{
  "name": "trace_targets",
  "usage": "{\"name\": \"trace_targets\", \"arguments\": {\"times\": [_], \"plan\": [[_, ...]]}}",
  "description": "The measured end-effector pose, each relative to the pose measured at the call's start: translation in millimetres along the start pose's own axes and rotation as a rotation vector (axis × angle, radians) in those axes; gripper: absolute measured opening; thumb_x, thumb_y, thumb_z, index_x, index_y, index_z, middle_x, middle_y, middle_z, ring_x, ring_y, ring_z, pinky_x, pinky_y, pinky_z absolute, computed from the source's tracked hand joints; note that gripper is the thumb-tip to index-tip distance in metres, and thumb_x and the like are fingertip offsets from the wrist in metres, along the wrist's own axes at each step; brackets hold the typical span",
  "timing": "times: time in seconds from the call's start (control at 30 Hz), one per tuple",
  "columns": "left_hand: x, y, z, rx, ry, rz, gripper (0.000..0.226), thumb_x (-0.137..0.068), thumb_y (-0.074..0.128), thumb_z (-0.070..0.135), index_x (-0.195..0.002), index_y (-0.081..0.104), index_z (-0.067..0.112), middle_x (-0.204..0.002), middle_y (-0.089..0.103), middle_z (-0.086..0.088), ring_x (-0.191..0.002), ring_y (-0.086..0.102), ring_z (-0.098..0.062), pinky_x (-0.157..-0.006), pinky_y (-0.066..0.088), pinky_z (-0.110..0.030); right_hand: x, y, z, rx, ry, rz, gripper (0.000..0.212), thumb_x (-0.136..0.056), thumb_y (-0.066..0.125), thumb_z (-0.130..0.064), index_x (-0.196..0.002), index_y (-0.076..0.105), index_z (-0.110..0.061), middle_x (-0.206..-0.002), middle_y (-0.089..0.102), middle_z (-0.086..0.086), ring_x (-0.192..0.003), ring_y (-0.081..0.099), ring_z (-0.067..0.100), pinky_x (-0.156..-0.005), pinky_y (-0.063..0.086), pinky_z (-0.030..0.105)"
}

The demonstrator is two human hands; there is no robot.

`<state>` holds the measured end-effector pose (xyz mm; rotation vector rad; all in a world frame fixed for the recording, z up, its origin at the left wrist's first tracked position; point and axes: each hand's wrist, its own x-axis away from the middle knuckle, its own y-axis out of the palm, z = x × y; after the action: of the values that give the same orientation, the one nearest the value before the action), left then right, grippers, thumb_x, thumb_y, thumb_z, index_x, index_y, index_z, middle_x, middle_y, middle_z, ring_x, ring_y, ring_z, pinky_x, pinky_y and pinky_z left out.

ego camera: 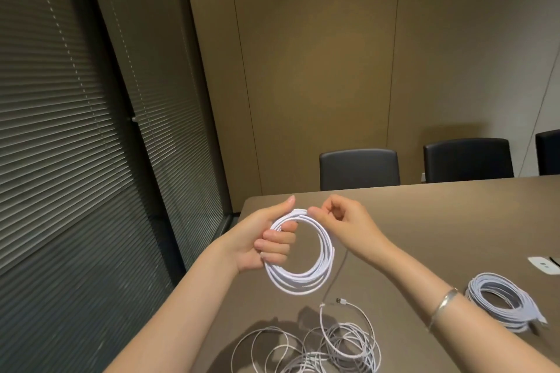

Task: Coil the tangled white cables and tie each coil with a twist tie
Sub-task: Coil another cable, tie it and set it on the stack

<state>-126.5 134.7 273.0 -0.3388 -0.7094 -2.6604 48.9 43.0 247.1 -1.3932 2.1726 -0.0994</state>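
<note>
- Far left: grey slatted window blinds (75, 130) and tan wall panels (318, 54); not involved.
- Left hand (266, 239): fingers curled through the round white cable coil (303, 254), thumb laid straight along its top edge. It grips the left side of the coil, which is held upright and clear above the brown worktop (439, 221).
- Right hand (339, 218): fingers curled, thumb and forefinger pinched at the top of the same coil, just beside the left thumb. Whether it pinches a cable turn or a twist tie cannot be told; no tie is visible.
- Trailing strand (336, 278): hangs from the right side of the coil to the worktop, so, as I judge it, winding of this coil is unfinished or only just ending. A connector plug (341, 301) lies near below; which cable it belongs to is unclear.
- Near centre: loose tangle of white cable (318, 348) spread on the worktop below both hands, well apart from them. Not yet coiled.
- Near right: a finished-looking white cable coil (503, 303) lies flat on the worktop beyond the right forearm, which wears a silver bangle (442, 306). Tied or not: cannot tell.
- Far right: black chairs (359, 168) behind the worktop.
- Progress estimate: one coil done, one in hand, tangle remaining. Roughly mid-task.
</note>
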Motion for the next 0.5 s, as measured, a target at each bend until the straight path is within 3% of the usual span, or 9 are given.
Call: {"name": "trace_targets", "arguments": {"times": [0.13, 0.33, 0.5], "plan": [[2, -6, 9, 0.167, 0.153, 0.037, 0.049, -0.09, 0.051, 0.053, -0.058, 0.045, 0.016, -0.038, 0.026, 0.009, -0.025, 0.024, -0.003, -0.03, 0.016, -0.016, 5, -1, 20, -0.199, 0.137, -0.027, 0.029, -0.093, 0.06, -0.031, -0.07, 0.055, -0.012, -0.053, 0.046, -0.002, -0.05, 0.04, 0.012, -0.05, 0.039, 0.024], [6, -21, 28, 0.387, 0.416, 0.145, 0.055, -0.096, 0.045, 0.051, -0.055, 0.045, 0.016, -0.037, 0.027, 0.009, -0.024, 0.025, -0.005, -0.029, 0.02, -0.015, 20, 1, 54, -0.394, 0.289, -0.069, 0.004, -0.093, 0.059, -0.008, -0.091, 0.057, -0.005, -0.06, 0.053, 0.006, -0.047, 0.042, 0.013, -0.049, 0.043, 0.023], [10, -36, 47, 0.521, 0.631, 0.312, 0.051, -0.099, 0.042, 0.053, -0.061, 0.038, 0.018, -0.037, 0.026, 0.008, -0.025, 0.023, -0.006, -0.03, 0.021, -0.016, 33, 13, 70, -0.434, 0.337, -0.082, 0.008, -0.09, 0.059, 0.002, -0.089, 0.052, -0.002, -0.065, 0.062, 0.011, -0.048, 0.051, 0.016, -0.047, 0.044, 0.022]]}}
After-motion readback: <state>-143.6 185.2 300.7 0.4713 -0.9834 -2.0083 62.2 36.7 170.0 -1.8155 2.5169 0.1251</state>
